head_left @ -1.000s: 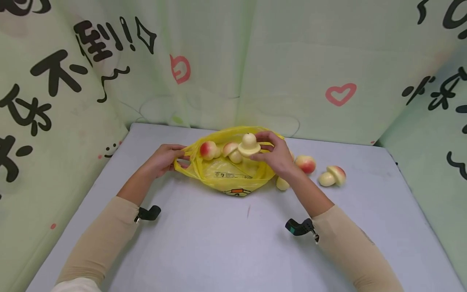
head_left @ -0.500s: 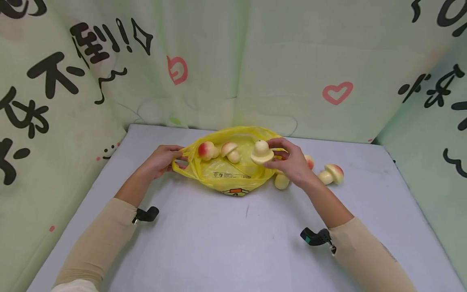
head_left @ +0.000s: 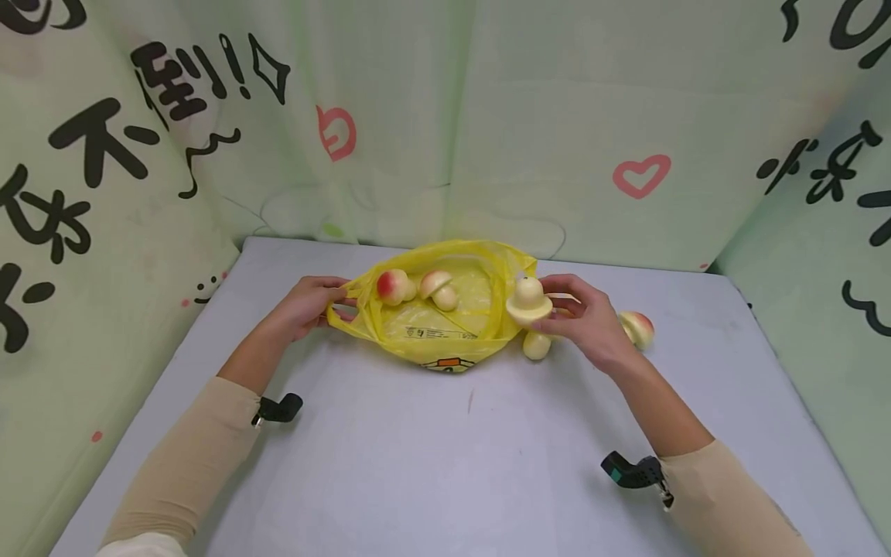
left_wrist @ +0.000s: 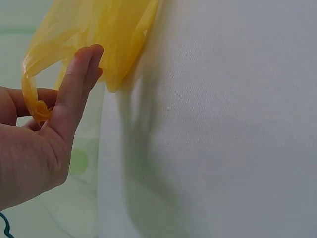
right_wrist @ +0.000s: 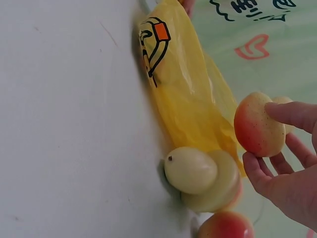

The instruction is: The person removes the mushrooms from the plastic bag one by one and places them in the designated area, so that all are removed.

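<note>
My left hand (head_left: 306, 308) holds the left handle of a yellow plastic bag (head_left: 445, 357); in the left wrist view the twisted handle (left_wrist: 35, 101) runs between thumb and fingers. The bag's mouth gapes, and two toy mushrooms, one with a red cap (head_left: 394, 287) and one pinkish (head_left: 438, 290), lie in it. My right hand (head_left: 592, 321) pinches a third toy mushroom (head_left: 529, 300) at the bag's right rim, stem upward. Its red and cream speckled cap (right_wrist: 258, 124) faces the right wrist camera.
Beside the bag's right side a cream-stemmed mushroom (head_left: 536, 346) lies on the white table (head_left: 431, 449). Another mushroom (head_left: 639, 330) is partly behind my right hand. In the right wrist view a red cap (right_wrist: 227, 228) shows at the bottom edge. Printed curtains (head_left: 550, 116) surround the table.
My right hand has carried its mushroom rightward, from over the bag's mouth to the right rim. The left hand and the bag have stayed nearly still.
</note>
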